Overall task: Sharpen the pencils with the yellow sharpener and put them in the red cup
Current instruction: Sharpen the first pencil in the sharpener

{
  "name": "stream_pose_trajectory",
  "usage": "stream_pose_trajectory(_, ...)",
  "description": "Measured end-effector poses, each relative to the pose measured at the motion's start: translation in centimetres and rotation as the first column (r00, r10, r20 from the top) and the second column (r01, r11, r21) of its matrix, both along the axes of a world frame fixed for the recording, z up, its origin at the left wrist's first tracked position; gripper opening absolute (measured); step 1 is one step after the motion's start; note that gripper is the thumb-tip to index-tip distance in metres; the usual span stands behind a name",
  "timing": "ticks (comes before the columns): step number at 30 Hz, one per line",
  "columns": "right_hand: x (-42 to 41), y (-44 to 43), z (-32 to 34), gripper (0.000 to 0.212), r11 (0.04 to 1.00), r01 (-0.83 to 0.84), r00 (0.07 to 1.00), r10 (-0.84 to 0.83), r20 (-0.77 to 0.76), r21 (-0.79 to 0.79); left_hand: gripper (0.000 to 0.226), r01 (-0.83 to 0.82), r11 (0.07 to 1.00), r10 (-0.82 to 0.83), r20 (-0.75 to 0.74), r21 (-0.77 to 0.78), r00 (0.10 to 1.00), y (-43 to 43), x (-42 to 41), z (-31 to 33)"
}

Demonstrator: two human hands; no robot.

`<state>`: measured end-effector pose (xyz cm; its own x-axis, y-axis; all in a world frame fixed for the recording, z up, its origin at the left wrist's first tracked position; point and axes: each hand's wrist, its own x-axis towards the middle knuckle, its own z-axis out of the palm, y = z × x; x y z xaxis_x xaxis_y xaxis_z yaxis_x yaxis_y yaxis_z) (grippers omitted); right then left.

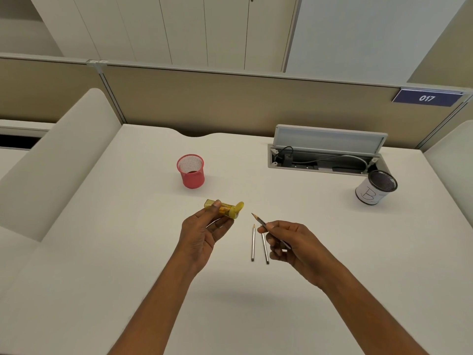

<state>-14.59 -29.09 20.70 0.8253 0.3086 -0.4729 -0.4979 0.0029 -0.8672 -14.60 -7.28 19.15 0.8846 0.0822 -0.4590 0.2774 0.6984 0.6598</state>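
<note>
The big white table (pixel 128 252) fills most of the view. At its back right, a grey cable box (pixel 325 160) is set into the top with its lid tipped up.

Two bare arms reach out from the bottom edge toward the middle of the table. The left hand (pixel 202 234) is lifted above the table with its palm turned partly up. Its thumb sits on top of the yellow sharpener (pixel 225 208) and its fingers curl under it, so it grips the sharpener. The right hand (pixel 289 242) is lifted too. It pinches a pencil (pixel 258 219) between thumb and fingers.

The red cup (pixel 190 172) stands upright on the table, farther back than the left hand. A black mesh cup (pixel 373 190) with white paper and a letter B stands far off to the right, near the cable box.

The sharpener lies on its side in the hand, long way running left to right. Its round lid is flipped open at the right end, facing the pencil.

The held pencil slants, with its sharp tip pointing up and left at the sharpener. The tip is near the sharpener but not touching it.

Two more pencils (pixel 253 244) lie flat on the table, side by side, between the hands. They point away from the person. The left one shows a sharp tip. The far end of the right one is hidden behind the fingers.
</note>
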Motion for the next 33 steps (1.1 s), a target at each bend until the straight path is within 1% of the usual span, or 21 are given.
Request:
stream_pose_trajectory(7,0.3,0.0,-2.1,0.016,0.995,0.09,0.995,-0.087,0.056,-0.04,0.018,0.001,1.0,-0.001,-0.011,-0.03,1.0,-0.8,0.1,-0.1)
stream_pose_trajectory(9,0.5,0.0,-3.0,0.014,0.987,0.142,0.988,-0.136,0.079,-0.079,0.017,-0.002,0.999,0.002,-0.024,-0.039,1.0,-0.9,0.2,-0.4)
stream_pose_trajectory(11,0.9,-0.2,-4.3,0.013,0.963,0.219,0.971,-0.201,0.129,-0.154,0.015,0.001,0.999,-0.003,-0.033,-0.05,0.999,-1.0,0.2,-0.6)
stream_pose_trajectory(15,2.5,-1.4,-7.7,0.011,0.884,0.359,0.924,-0.291,0.248,-0.3,0.016,0.021,0.999,-0.023,-0.049,-0.049,0.999,-1.2,0.3,-1.0)
stream_pose_trajectory(19,3.9,-2.4,-10.6,0.01,0.756,0.439,0.886,-0.273,0.376,-0.485,0.013,0.037,0.998,-0.039,-0.045,-0.045,0.998,-1.4,0.5,-0.9)
stream_pose_trajectory(21,4.5,-2.6,-12.1,0.01,0.698,0.464,0.875,-0.264,0.407,-0.545,0.013,0.036,0.998,-0.038,-0.048,-0.046,0.998,-1.5,0.6,-1.0)
stream_pose_trajectory(25,5.3,-3.0,-15.0,0.014,0.614,0.435,0.889,-0.176,0.423,-0.658,0.014,0.044,0.998,-0.047,-0.053,-0.044,0.998,-1.7,1.1,-1.2)
stream_pose_trajectory(27,5.3,-3.1,-16.1,0.017,0.581,0.427,0.895,-0.162,0.416,-0.693,0.013,0.042,0.998,-0.045,-0.057,-0.041,0.997,-1.8,1.2,-1.3)
stream_pose_trajectory(33,4.8,-2.8,-18.0,0.015,0.466,0.347,0.935,-0.109,0.336,-0.814,0.018,0.036,0.998,-0.039,-0.074,-0.041,0.996,-2.1,1.6,-1.8)
